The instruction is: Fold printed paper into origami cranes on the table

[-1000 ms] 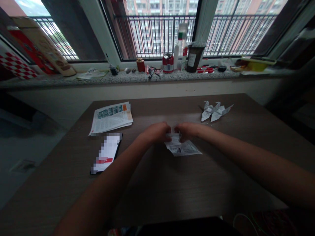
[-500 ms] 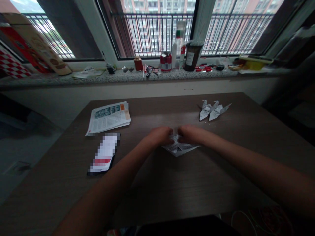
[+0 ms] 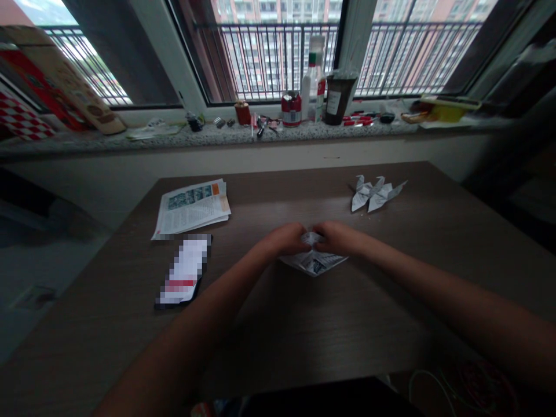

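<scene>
A partly folded piece of newspaper [image 3: 313, 265] lies on the brown table, its pointed lower edge towards me. My left hand [image 3: 290, 238] grips its left part, fingers curled and thumb on the paper. From the other side my right hand [image 3: 335, 237] pinches the right part, close to the left hand. Between the two hands the upper part of the paper shows; the fingertips beneath are hidden. Folded paper cranes [image 3: 377, 194] made of newsprint stand at the back right of the table, apart from both hands.
A stack of newspaper sheets [image 3: 193, 208] lies at the back left, with a phone [image 3: 185, 271] in front of it. On the stone windowsill [image 3: 208, 137] stand a red can [image 3: 291, 110], a clear bottle [image 3: 309, 87], a dark drink cup [image 3: 337, 101] and small clutter.
The paper between my hands has shifted slightly left, and its upper part shows more, raised between the thumbs. Both hands keep their hold, almost in place.
</scene>
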The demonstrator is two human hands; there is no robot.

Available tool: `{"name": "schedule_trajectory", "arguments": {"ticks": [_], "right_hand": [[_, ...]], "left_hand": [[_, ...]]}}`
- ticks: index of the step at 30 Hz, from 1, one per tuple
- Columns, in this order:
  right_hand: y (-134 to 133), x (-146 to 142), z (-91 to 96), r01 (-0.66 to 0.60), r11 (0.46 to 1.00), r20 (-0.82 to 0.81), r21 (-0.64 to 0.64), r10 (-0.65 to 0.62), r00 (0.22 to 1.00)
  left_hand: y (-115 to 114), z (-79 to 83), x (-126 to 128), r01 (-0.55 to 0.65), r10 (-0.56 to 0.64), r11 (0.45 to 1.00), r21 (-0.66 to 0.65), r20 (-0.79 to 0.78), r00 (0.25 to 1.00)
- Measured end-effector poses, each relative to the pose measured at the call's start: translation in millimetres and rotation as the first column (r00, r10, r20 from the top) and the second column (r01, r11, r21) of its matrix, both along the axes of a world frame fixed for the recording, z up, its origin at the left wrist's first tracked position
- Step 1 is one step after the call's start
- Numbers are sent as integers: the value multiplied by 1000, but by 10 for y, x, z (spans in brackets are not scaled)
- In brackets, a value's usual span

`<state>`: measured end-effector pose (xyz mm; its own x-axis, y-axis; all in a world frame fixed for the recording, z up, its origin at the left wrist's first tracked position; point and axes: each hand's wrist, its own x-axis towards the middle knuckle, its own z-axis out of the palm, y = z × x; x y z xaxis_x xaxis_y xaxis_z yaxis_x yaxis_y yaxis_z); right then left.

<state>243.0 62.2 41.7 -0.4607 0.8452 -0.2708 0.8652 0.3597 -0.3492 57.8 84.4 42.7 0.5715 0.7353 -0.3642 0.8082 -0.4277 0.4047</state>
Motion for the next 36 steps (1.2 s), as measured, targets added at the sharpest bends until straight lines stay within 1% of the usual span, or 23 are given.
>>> {"name": "schedule_trajectory", "arguments": {"ticks": [8,15,20,24,27,30,36], "right_hand": [[10,-11,-37,18,1000,-39,-11,-18,999],[0,0,-56,27,1000,-65,-6,-28,998],[-29,10,-74,36,999,-88,10,-35,995],[-74,35,-76,41,999,-122,19,-39,992],[-121,60,-78,51,998,-161,28,-45,986],[-178,81,-89,65,997,-205,39,-56,977],[-251,126,-146,89,993,-312,77,-60,948]], "left_hand": [[-7,-71,54,62,-63,996,63,12,998],[45,-95,62,113,-114,993,39,17,993],[18,-140,51,62,-63,996,60,12,998],[-45,-165,23,21,-25,995,101,47,999],[-103,-192,-27,-3,-11,990,139,100,995],[-152,-225,-105,-4,-26,985,172,169,985],[-188,-269,-249,-20,-39,981,195,293,955]]}}
